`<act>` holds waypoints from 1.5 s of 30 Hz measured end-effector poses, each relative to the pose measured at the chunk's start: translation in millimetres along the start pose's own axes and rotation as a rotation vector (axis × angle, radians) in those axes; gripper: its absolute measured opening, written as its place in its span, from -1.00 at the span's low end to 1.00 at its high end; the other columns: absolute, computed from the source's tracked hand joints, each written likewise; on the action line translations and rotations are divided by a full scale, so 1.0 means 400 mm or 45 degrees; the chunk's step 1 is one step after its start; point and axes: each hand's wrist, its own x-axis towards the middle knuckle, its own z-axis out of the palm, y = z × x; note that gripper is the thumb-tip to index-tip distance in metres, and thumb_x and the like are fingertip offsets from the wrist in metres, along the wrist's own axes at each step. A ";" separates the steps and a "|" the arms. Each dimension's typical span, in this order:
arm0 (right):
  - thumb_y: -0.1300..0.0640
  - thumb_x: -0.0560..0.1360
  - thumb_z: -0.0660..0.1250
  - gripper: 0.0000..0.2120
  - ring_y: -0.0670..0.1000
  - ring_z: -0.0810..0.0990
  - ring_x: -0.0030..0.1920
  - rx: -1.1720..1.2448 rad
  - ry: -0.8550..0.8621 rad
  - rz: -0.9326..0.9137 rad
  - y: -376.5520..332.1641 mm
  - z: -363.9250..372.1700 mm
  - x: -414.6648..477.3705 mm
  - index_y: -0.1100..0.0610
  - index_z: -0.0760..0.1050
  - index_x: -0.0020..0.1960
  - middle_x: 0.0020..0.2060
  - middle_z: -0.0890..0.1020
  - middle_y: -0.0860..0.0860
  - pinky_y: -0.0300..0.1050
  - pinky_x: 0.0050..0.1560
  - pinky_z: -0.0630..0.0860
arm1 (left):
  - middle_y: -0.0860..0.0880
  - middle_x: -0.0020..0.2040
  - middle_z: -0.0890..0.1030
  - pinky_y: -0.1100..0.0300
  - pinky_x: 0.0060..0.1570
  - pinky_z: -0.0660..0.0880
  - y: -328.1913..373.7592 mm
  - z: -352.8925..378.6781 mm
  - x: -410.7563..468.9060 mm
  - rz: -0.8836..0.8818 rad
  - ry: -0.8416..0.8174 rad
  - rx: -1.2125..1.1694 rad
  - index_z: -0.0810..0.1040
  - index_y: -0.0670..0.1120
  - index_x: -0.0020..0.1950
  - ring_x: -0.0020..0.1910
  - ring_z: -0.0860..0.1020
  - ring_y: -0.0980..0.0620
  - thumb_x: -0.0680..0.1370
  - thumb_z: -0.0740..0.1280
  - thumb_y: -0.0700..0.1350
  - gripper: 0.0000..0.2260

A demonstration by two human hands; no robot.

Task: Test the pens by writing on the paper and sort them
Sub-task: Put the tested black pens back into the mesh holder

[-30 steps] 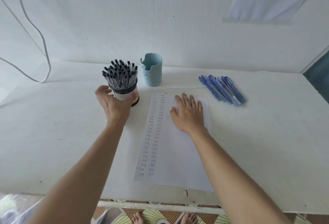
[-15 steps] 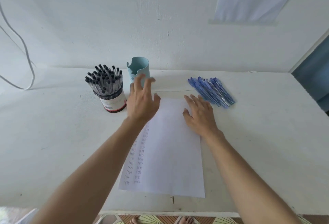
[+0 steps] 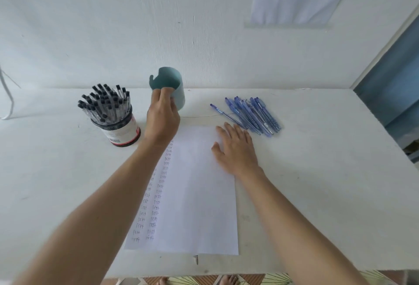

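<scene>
The teal cup (image 3: 173,78) is gripped by the left hand (image 3: 162,119), its fingers curled against the near wall just under the notched rim. The cup is tilted; whether it is clear of the table (image 3: 317,171) cannot be told. The right hand (image 3: 235,148) is laid flat, fingers straight, on the paper's (image 3: 197,194) far right corner. Two columns of small handwritten marks run down the sheet below the left hand; they may read "test", but they are too small to be sure. Left of the left hand stands a can (image 3: 123,131) filled with black-capped pens (image 3: 105,103). Its label carries a red band and a barcode, and its print is illegible. Blue pens (image 3: 254,114) are heaped just beyond the right fingertips.
</scene>
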 end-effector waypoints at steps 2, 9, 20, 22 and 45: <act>-0.15 0.49 -0.10 -0.32 0.09 0.01 0.60 0.016 -0.006 0.011 -0.003 -0.002 0.002 0.01 0.15 0.58 0.60 0.13 0.03 0.09 0.57 -0.10 | -0.28 0.13 0.49 0.02 -0.17 0.37 0.024 -0.004 -0.023 0.107 -0.023 -0.028 0.47 -0.30 0.24 -0.05 0.50 -0.28 0.62 0.18 -0.35 -0.79; -0.09 0.63 0.04 -0.46 0.09 -0.01 0.60 0.022 -0.024 0.010 0.000 -0.003 0.001 -0.02 0.12 0.59 0.61 0.10 0.02 0.10 0.57 -0.11 | -0.28 0.11 0.52 -0.03 -0.18 0.45 0.054 0.015 -0.115 0.215 -0.180 -0.055 0.48 -0.30 0.24 -0.09 0.51 -0.30 0.60 0.20 -0.37 -0.78; 0.03 0.56 0.25 -0.57 0.02 0.42 0.40 0.448 -0.062 0.064 0.022 -0.078 0.027 0.00 0.44 0.43 0.41 0.48 -0.04 -0.09 0.42 0.27 | -0.15 0.24 0.49 0.04 -0.24 0.49 0.117 0.007 -0.110 0.131 -0.036 0.017 0.54 -0.15 0.28 0.08 0.55 -0.16 0.53 0.35 -0.25 -0.68; 0.09 0.54 0.27 -0.68 -0.01 0.58 0.20 0.594 0.094 0.088 0.042 -0.106 0.028 0.01 0.57 0.27 0.22 0.63 -0.09 -0.11 0.29 0.42 | -0.10 0.09 0.54 0.13 -0.26 0.45 0.153 0.020 -0.112 0.247 -0.004 -0.070 0.59 -0.15 0.17 -0.06 0.53 -0.01 0.51 0.35 -0.25 -0.76; -0.12 0.19 0.45 -0.45 0.12 0.57 -0.04 0.257 -0.292 0.431 0.287 -0.252 0.228 0.11 0.46 0.09 0.02 0.55 0.07 -0.10 -0.21 0.45 | -0.20 0.21 0.45 0.03 -0.08 0.43 0.271 0.331 0.067 -0.509 -0.799 0.179 0.22 -0.17 0.34 0.15 0.50 -0.22 0.43 0.47 0.25 -0.25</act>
